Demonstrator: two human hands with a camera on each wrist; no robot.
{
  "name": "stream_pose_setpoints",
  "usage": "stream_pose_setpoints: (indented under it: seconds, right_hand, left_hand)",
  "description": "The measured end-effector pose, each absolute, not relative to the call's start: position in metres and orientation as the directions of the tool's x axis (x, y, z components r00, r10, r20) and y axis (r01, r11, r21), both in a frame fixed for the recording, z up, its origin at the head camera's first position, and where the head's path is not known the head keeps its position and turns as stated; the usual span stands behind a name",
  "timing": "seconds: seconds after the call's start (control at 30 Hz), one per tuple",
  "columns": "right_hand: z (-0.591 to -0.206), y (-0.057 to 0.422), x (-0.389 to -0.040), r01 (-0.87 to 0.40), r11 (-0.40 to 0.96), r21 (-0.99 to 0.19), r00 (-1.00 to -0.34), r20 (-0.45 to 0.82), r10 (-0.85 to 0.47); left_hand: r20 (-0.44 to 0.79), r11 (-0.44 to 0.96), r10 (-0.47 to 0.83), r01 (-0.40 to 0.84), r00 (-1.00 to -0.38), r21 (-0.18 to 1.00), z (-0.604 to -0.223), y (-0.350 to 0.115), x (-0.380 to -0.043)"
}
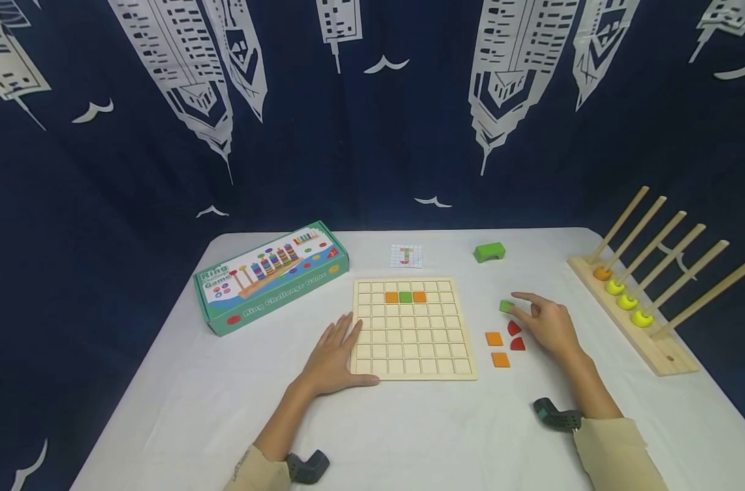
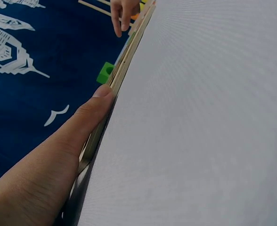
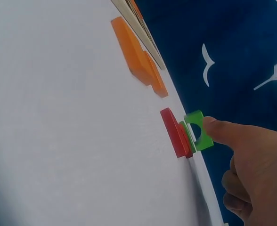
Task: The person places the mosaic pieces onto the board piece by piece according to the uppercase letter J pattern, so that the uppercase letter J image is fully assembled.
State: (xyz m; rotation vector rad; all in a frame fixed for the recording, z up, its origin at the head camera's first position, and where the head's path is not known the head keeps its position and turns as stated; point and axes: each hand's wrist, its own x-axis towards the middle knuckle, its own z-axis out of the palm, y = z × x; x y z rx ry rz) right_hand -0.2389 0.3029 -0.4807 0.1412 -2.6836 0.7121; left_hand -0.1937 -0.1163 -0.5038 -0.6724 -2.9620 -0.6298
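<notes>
Along the left side of the pale wooden grid board [image 1: 411, 335], the left hand [image 1: 331, 361] is laid with its fingers spread and its thumb set along the near edge; nothing is gripped by it. Ahead of it to the right, two orange square tiles [image 1: 391, 297], with a green square tile [image 1: 406, 297] between them, are seated in the board's second row from the far edge.

To the right of the board, the right hand [image 1: 550, 331] is held with thumb and index finger parted at a small loose green tile [image 1: 505, 306], whose right end is overlapped by the thumb; whether it is touched cannot be told. Just left of that hand, two red quarter-round tiles [image 1: 518, 344] and two loose orange tiles [image 1: 501, 360] are laid on the white-covered bench [image 1: 182, 409]. Beyond it, a green arched block [image 1: 490, 252] is set; to its right, a wooden peg rack [image 1: 655, 348] is placed. Beyond the left hand, a green printed game box [image 1: 271, 276] is seen.
</notes>
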Motion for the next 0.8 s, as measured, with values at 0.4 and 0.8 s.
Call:
stream_pose_setpoints:
  seconds: [0.4,0.8]
  right_hand:
    - [-0.493,0.308,-0.24,-0.076,0.883,-0.463,-0.972,0.231,0.038]
    - [-0.493,0.308,-0.238,-0.08,0.889,-0.451,-0.974,0.225,0.026]
  left_hand:
    - [0.133,0.821,0.407,0.426,-0.904,0.379,-0.504,-0.117,-0.194]
    - [0.123,0.828,0.403,0.418,-0.907,0.373,-0.505,-0.117,-0.194]
